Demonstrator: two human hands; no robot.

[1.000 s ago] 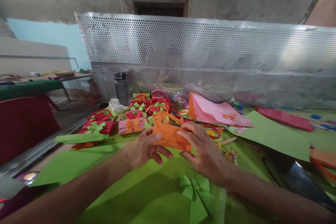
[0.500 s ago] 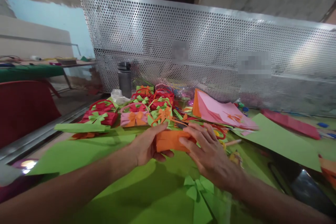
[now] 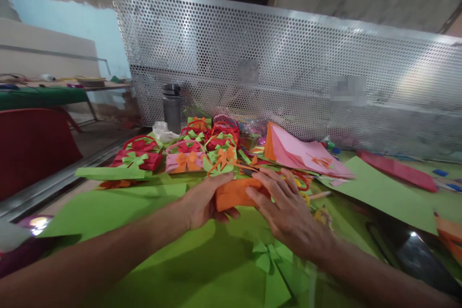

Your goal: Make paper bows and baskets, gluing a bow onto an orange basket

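Between my two hands is a folded piece of orange paper (image 3: pixel 236 194), held just above the green table. My left hand (image 3: pixel 207 202) grips its left end, thumb on top and fingers curled beneath. Across the right end lies my right hand (image 3: pixel 283 207), its fingers pressing on the paper and hiding that end. Beyond the hands, small paper handbags with bows stand in a cluster, among them a pink bag (image 3: pixel 186 162) with an orange bow and a red bag (image 3: pixel 153 161) with a green bow. Nearer me rests a green paper bow (image 3: pixel 270 257).
Pink and orange sheets (image 3: pixel 306 151) lean at the back right, beside a pale green sheet (image 3: pixel 386 192). A grey bottle (image 3: pixel 172 108) stands at the back left before a perforated metal screen (image 3: pixel 288 57). A dark shiny object (image 3: pixel 422 255) lies at right.
The orange paper's left end has tilted slightly and its front edge looks more curved. Both hands keep nearly the same place and grip.
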